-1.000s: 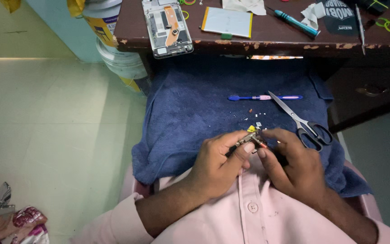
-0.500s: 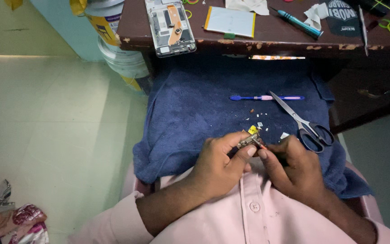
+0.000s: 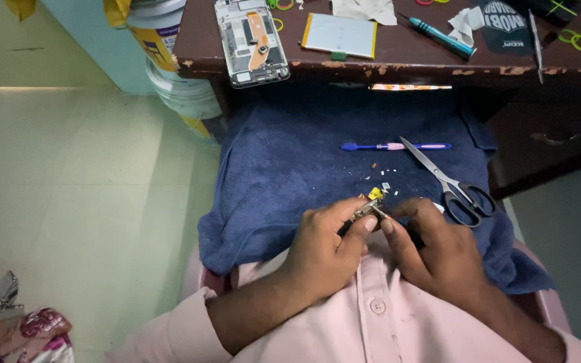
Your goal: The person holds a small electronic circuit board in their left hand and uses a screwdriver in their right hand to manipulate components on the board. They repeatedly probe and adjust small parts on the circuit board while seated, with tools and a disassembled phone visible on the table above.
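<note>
Left hand point(image 3: 321, 252) and right hand point(image 3: 438, 252) pinch a small metal part point(image 3: 366, 211) between closed fingertips; long axis points toward 2 o'clock, yellow tip point(image 3: 375, 193) leading.

A dark blue terry towel point(image 3: 290, 161) is lying at centre frame below the worn brown wooden desk point(image 3: 398, 57). Steel black-handled scissors point(image 3: 448, 181) and a blue and pink toothbrush point(image 3: 395, 146) are lying on it, right of centre, above both hands.
</note>
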